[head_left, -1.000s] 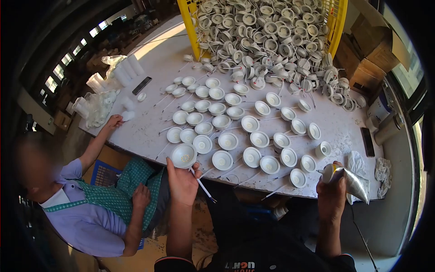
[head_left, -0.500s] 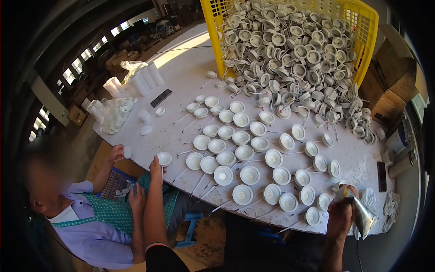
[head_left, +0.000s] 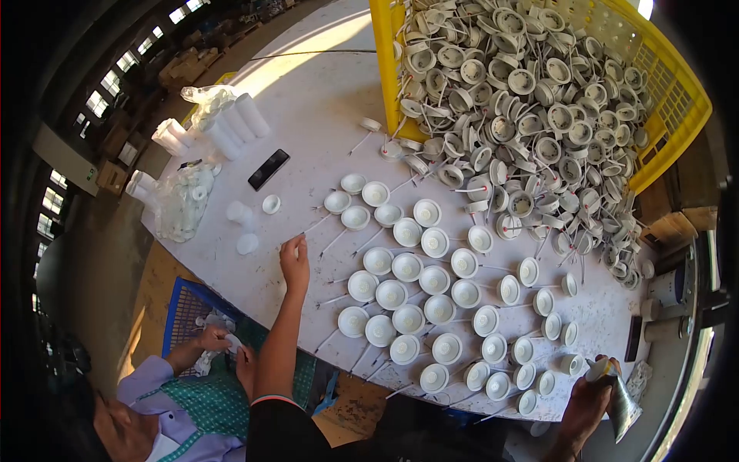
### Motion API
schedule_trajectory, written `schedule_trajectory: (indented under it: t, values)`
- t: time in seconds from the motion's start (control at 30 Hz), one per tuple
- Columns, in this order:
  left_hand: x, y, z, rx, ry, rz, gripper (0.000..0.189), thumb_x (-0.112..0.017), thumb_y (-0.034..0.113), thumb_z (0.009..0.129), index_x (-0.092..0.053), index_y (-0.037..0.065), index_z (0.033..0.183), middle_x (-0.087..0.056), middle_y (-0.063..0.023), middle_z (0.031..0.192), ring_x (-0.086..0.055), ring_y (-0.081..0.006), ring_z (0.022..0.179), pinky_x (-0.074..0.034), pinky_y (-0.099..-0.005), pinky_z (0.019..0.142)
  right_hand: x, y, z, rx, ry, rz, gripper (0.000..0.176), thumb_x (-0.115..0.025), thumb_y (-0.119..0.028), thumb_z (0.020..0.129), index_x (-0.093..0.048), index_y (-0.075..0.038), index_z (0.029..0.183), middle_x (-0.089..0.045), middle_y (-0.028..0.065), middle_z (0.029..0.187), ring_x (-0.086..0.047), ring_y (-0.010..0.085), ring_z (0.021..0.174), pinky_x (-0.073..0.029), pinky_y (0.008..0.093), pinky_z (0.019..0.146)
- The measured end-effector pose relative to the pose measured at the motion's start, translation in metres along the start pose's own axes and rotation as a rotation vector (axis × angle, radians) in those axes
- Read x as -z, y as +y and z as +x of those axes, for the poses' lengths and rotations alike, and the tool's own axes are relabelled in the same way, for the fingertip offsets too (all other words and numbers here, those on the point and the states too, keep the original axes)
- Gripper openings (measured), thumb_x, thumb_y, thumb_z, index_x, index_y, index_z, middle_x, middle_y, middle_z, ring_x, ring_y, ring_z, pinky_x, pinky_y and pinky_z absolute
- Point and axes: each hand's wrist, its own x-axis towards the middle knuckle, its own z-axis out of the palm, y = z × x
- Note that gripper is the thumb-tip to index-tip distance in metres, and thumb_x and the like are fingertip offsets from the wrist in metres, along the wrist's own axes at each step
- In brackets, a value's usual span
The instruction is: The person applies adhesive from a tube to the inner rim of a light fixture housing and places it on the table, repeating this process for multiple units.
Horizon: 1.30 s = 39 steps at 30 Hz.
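Observation:
My left hand is over the left part of the table, fingertips bunched at the end of a thin wire. That wire runs to a white lamp cup lying on the table; whether the pinch is firm is hard to see. At the lower right, my right hand is wrapped around a silver squeeze tube, its wide flat end pointing down. Close to that hand sits a white cup tipped on its side. Rows of white lamp cups with trailing wires spread between my hands.
A yellow crate spills a heap of wired lamp housings onto the table. Toward the left are a phone, white cylinders and a plastic bag. A co-worker's hands hold a small white disc beside a blue basket.
My left hand no longer holds the white lamp cup beside the co-worker; it has moved to a wire end. The co-worker's hands have come together. My view has shifted; my right hand keeps the tube.

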Motion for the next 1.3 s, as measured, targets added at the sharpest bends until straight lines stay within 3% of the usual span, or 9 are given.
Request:
schedule_trajectory:
  t: [0.1,0.17,0.47,0.6,0.67,0.8,0.87,0.93,1.3]
  values:
    - [-0.052,-0.013,0.058,0.115,-0.103,-0.211,0.027,-0.051,0.023,0.079,-0.056,0.002,0.095,-0.056,-0.0142,0.090,-0.051,-0.0274,0.089,-0.040,-0.0354,0.076,-0.028,-0.003,-0.007,0.030,0.185,-0.037,0.044,-0.046,-0.029,0.083,-0.033,-0.009,0.120,-0.043,0.0043,0.114,-0.044,0.0069,0.082,-0.037,0.0187,0.068]
    - [-0.085,-0.025,0.089,0.178,-0.151,0.057,0.032,-0.054,0.029,0.075,-0.056,0.003,0.092,-0.056,-0.0149,0.090,-0.052,-0.0299,0.088,-0.041,-0.0391,0.074,-0.045,-0.009,-0.010,0.099,0.200,-0.059,0.046,-0.046,-0.029,0.083,-0.032,-0.008,0.121,-0.043,0.0052,0.114,-0.045,0.0073,0.081,-0.037,0.0190,0.068]
    - [-0.102,-0.015,0.111,0.448,-0.512,0.376,0.046,-0.052,0.040,0.070,-0.053,0.004,0.098,-0.048,-0.0144,0.107,-0.042,-0.0315,0.102,-0.034,-0.0443,0.084,-0.104,-0.015,-0.006,-0.030,-0.027,0.128,0.047,-0.051,-0.028,0.081,-0.033,-0.008,0.120,-0.043,0.0092,0.114,-0.047,0.0090,0.085,-0.041,0.0184,0.066]
    - [-0.104,-0.011,0.108,0.440,-0.486,0.403,0.044,-0.051,0.039,0.069,-0.054,0.004,0.097,-0.049,-0.0156,0.107,-0.042,-0.0321,0.103,-0.033,-0.0448,0.084,-0.112,-0.026,-0.001,0.010,-0.151,0.123,0.045,-0.050,-0.029,0.082,-0.034,-0.008,0.117,-0.043,0.0080,0.110,-0.047,0.0087,0.082,-0.041,0.0190,0.064]
    - [-0.101,-0.008,0.109,0.511,-0.465,0.392,0.044,-0.050,0.039,0.069,-0.055,0.004,0.094,-0.051,-0.0162,0.105,-0.043,-0.0336,0.103,-0.034,-0.0459,0.083,-0.106,-0.024,-0.002,0.063,-0.015,0.059,0.053,-0.057,-0.036,0.073,-0.039,-0.003,0.111,-0.044,0.0124,0.104,-0.049,0.0145,0.069,-0.042,0.0215,0.044]
    - [-0.092,-0.058,0.126,0.424,-0.234,-0.112,0.042,-0.050,0.035,0.073,-0.052,-0.005,0.086,-0.057,-0.0175,0.083,-0.058,-0.0278,0.073,-0.045,-0.0361,0.066,-0.080,-0.040,-0.004,0.060,-0.101,0.114,0.050,-0.057,-0.031,0.073,-0.040,-0.001,0.109,-0.042,0.0152,0.106,-0.050,0.0170,0.070,-0.043,0.0247,0.049]
    - [-0.042,0.034,0.103,0.571,-0.213,-0.538,0.035,-0.049,0.031,0.074,-0.046,-0.003,0.086,-0.054,-0.0115,0.070,-0.050,-0.0136,0.043,-0.040,-0.0229,0.038,-0.055,-0.046,-0.005,0.066,-0.134,0.152,0.049,-0.057,-0.029,0.073,-0.041,0.000,0.108,-0.043,0.0164,0.106,-0.051,0.0177,0.069,-0.043,0.0258,0.052]
    - [-0.009,0.100,0.071,0.521,-0.326,-0.646,0.032,-0.049,0.033,0.074,-0.047,0.002,0.084,-0.050,-0.0060,0.066,-0.035,-0.0071,0.036,-0.024,-0.0190,0.030,-0.022,-0.052,-0.006,0.057,-0.183,0.198,0.049,-0.059,-0.028,0.072,-0.042,0.000,0.108,-0.045,0.0162,0.106,-0.051,0.0171,0.069,-0.043,0.0256,0.052]
    - [0.005,0.404,-0.301,1.001,-0.968,-1.524,0.067,-0.029,0.058,0.080,-0.033,0.007,0.123,-0.044,-0.0222,0.115,-0.029,-0.0092,0.036,-0.020,-0.0198,0.032,0.213,-0.095,-0.009,-0.069,-0.228,0.238,0.047,-0.063,-0.026,0.069,-0.044,-0.001,0.104,-0.046,0.0166,0.101,-0.052,0.0175,0.077,-0.047,0.0216,0.048]
